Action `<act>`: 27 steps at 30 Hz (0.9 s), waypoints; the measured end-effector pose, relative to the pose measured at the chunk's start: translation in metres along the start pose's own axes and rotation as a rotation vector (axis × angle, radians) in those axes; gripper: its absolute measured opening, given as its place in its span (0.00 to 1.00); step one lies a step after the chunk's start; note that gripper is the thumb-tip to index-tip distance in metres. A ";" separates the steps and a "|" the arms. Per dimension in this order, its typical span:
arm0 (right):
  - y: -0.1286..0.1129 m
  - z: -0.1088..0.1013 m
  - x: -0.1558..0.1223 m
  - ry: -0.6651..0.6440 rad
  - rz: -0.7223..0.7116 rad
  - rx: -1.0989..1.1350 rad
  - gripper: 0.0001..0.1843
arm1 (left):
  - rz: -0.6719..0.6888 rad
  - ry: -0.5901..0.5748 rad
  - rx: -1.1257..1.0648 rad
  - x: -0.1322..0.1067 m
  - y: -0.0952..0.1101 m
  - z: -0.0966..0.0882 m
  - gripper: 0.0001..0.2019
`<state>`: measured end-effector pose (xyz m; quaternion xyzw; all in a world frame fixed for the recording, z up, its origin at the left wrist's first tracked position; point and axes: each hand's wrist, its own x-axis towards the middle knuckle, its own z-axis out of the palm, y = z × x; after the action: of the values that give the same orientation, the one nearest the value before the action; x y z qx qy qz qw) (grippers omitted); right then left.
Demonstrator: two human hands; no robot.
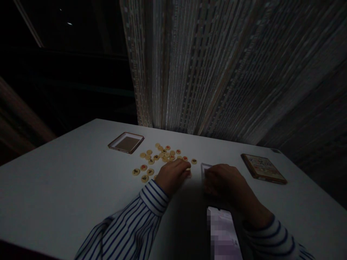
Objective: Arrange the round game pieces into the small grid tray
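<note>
My left hand (pixel 173 176) is closed, with a round wooden xiangqi piece (pixel 188 169) pinched at its fingertips. Just beyond it lie several loose xiangqi pieces (pixel 156 157), some showing red or black characters and others plain. To the right, my right hand (pixel 226 180) reaches over a clear plastic tray (pixel 204 167), covering most of it. Its fingers curl down inside the tray in deep shadow, so whatever they grip is hidden.
An open shallow box (pixel 111 146) stands at the far left of the white table (pixel 67 180). On the right lies a flat box with a printed lid (pixel 264 168). A lit phone (pixel 225 234) is near the front edge. Curtains (pixel 195 65) hang behind the table.
</note>
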<state>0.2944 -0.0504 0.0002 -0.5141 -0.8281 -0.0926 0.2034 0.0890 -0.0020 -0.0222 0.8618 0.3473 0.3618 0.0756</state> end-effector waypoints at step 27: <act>0.001 0.004 -0.028 0.152 0.051 -0.024 0.15 | -0.546 0.139 -0.792 0.003 0.033 0.023 0.07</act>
<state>0.3050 -0.0712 -0.0151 -0.5291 -0.7956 -0.1361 0.2619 0.1240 -0.0220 -0.0243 0.6181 0.4005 0.4898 0.4666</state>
